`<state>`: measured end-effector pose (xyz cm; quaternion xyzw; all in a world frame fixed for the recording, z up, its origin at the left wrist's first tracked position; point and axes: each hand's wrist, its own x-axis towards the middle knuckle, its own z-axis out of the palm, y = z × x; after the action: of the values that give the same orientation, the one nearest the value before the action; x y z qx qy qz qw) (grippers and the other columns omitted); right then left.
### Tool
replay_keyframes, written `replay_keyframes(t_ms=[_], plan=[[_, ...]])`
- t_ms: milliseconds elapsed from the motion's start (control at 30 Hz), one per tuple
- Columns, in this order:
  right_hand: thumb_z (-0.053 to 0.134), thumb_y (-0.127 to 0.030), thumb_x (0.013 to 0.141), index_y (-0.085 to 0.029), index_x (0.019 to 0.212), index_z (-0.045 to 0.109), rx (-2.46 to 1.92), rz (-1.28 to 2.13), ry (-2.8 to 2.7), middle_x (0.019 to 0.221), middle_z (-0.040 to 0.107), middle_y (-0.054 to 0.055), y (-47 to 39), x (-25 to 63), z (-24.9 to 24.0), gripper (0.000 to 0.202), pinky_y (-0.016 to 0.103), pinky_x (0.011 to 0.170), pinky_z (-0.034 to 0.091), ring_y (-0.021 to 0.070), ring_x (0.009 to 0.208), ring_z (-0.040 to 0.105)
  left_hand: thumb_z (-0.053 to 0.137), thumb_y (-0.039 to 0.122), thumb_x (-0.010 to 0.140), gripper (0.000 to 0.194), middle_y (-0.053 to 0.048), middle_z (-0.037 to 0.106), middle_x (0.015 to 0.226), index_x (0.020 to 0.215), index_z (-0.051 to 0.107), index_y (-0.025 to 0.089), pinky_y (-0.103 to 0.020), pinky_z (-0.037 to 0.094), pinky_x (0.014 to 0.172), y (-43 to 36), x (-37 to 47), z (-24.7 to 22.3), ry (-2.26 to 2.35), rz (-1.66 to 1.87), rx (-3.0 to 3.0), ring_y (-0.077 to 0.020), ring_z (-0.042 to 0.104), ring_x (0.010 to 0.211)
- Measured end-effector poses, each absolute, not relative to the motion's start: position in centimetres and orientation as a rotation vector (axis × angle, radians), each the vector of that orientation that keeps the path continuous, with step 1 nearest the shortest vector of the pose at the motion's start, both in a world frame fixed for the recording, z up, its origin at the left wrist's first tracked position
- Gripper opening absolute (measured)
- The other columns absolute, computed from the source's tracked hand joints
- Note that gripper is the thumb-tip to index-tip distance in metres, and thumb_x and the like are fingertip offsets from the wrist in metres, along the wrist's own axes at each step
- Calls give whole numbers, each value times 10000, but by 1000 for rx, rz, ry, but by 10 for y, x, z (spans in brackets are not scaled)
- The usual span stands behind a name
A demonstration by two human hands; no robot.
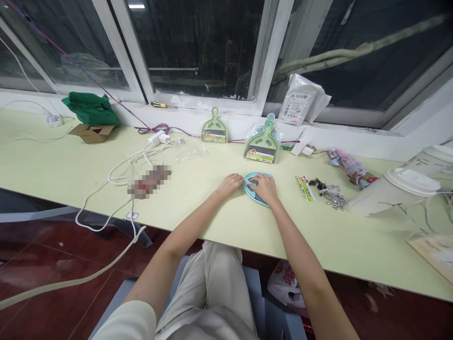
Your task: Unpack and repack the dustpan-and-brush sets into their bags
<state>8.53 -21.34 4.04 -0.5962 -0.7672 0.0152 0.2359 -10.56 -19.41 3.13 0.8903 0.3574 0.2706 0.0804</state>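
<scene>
A small blue dustpan (250, 192) lies on the table in front of me, its handle pointing left. A dark-bristled brush seems to be nested in it, mostly covered by my fingers. My left hand (229, 185) pinches the handle end at the dustpan's left. Over the middle of the pan, my right hand (264, 188) is curled with thumb and fingers gripping it. To the right lies a green and yellow label card (305, 188), beside black and silver keychain-like trinkets (332, 196). Behind, a packaged green dustpan set (262, 146) leans in a stack against others.
Another green dustpan set (214, 127) leans on the sill wall. White cables (116, 182) trail over the table's left front edge. White lidded cups (396, 189) lie at right near a folded umbrella (354, 169). A green bag (91, 108) rests on a cardboard box (92, 134) at left.
</scene>
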Motion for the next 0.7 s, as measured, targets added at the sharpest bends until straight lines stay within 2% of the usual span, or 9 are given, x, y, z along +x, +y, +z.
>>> replay_keyframes(t_ms=[67, 133, 200, 300, 333, 400, 500, 600, 700], plan=[[618, -349, 799, -242, 877, 727, -1672, 78, -1956, 1009, 695, 49, -215, 82, 42, 172, 345, 870, 377, 235, 1002, 575, 526, 182, 856, 326, -142, 569, 1230, 1178, 574, 207, -452, 301, 1078, -197, -99, 32, 1226, 1126, 2391, -253, 473, 1227], [601, -371, 795, -219, 902, 709, -1684, 112, -1745, 1015, 686, 60, -215, 78, 44, 215, 328, 830, 405, 222, 935, 590, 567, 263, 851, 493, -143, 501, 1328, 1325, 443, 215, -468, 309, 1079, -199, -89, 30, 1311, 1337, 1968, -255, 447, 1264], [567, -388, 811, -185, 942, 690, -1638, 151, -1593, 1016, 677, 81, -213, 74, 47, 270, 323, 799, 428, 202, 830, 596, 557, 338, 866, 535, -133, 541, 1273, 1359, 384, 223, -453, 396, 1006, -200, -77, 25, 1192, 1263, 1598, -246, 526, 1179], [497, -388, 854, -168, 968, 682, -1546, 276, -1602, 1023, 670, 95, -212, 78, 51, 310, 321, 788, 453, 175, 731, 591, 627, 306, 811, 458, -104, 620, 1129, 1237, 485, 216, -409, 457, 932, -194, -67, 16, 943, 1062, 1340, -232, 593, 1070], [474, -374, 867, -174, 983, 682, -1564, 281, -1612, 1039, 667, 99, -213, 84, 52, 311, 329, 799, 456, 181, 757, 598, 666, 268, 769, 442, -100, 627, 1116, 1181, 517, 209, -399, 456, 939, -191, -68, 14, 923, 1065, 1301, -231, 592, 1072], [434, -302, 883, -186, 1062, 667, -1713, 140, -1556, 1134, 641, 123, -216, 106, 52, 316, 380, 860, 443, 230, 930, 600, 688, 200, 713, 405, -88, 632, 1110, 1092, 545, 203, -385, 453, 954, -183, -78, 13, 967, 1136, 1220, -218, 593, 1074], [385, -129, 854, -157, 1255, 569, -2058, -219, -1362, 1408, 452, 198, -221, 151, 44, 442, 532, 969, 349, 330, 1278, 403, 668, 176, 696, 391, -66, 640, 1090, 1063, 542, 214, -367, 471, 934, -170, -102, 18, 1057, 1242, 1081, -192, 612, 1030], [348, -58, 832, -58, 1317, 506, -2387, -135, -1250, 1455, 354, 288, -220, 184, 29, 510, 627, 982, 284, 387, 1344, 320, 689, 216, 682, 441, -55, 645, 1069, 1092, 528, 235, -364, 512, 855, -162, -124, 26, 1100, 1272, 970, -189, 635, 953], [322, -26, 815, -63, 1287, 543, -2357, 59, -1486, 1391, 464, 260, -214, 187, 19, 522, 611, 1014, 269, 359, 1294, 417, 703, 237, 672, 476, -45, 645, 1061, 1111, 520, 253, -345, 533, 791, -161, -134, 30, 1099, 1295, 917, -184, 644, 912]])
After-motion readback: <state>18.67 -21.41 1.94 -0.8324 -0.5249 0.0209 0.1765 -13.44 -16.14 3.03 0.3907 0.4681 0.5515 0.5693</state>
